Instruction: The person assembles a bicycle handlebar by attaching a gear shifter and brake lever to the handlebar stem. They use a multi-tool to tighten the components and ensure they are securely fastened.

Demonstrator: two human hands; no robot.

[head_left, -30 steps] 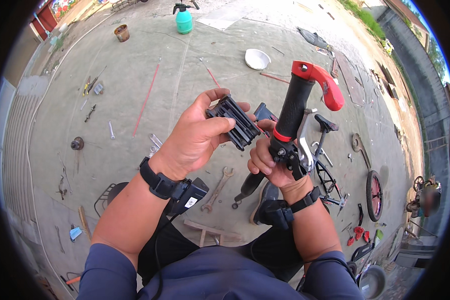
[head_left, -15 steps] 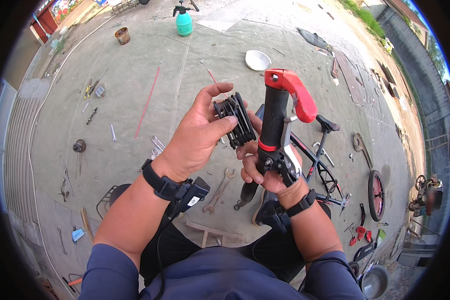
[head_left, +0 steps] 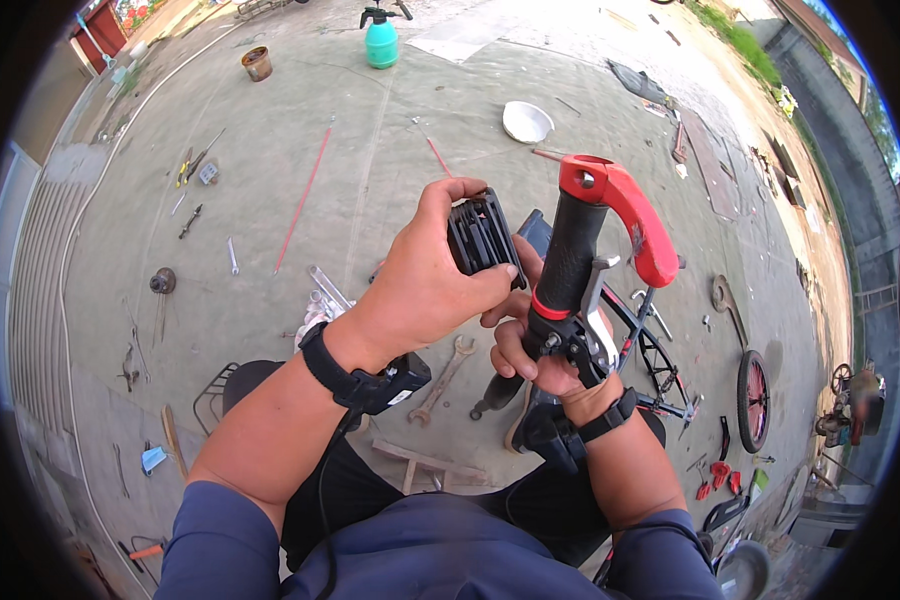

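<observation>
My left hand (head_left: 415, 275) is closed on a black folding multi-tool (head_left: 478, 238), a compact stack of narrow dark pieces. Its fingers curl over the top edge and the thumb presses the lower edge. Close by on the right, my right hand (head_left: 515, 345) wraps the handlebar just below a black rubber grip (head_left: 574, 258), beside the silver brake lever (head_left: 597, 312). A red bar end (head_left: 630, 212) curves off the top of that grip. Some of the right fingers reach up behind the multi-tool, partly hidden by it.
A bike frame (head_left: 660, 360) lies behind my right hand, with a wheel (head_left: 754, 398) farther right. An open-end wrench (head_left: 444, 380) and a small wooden stool (head_left: 425, 460) are before my legs. A white bowl (head_left: 527, 122) and green sprayer (head_left: 381, 42) stand farther off.
The multi-tool has turned in my left hand, and my left thumb has slid to its lower edge. The handlebar grip and bar end have shifted slightly right and down in view.
</observation>
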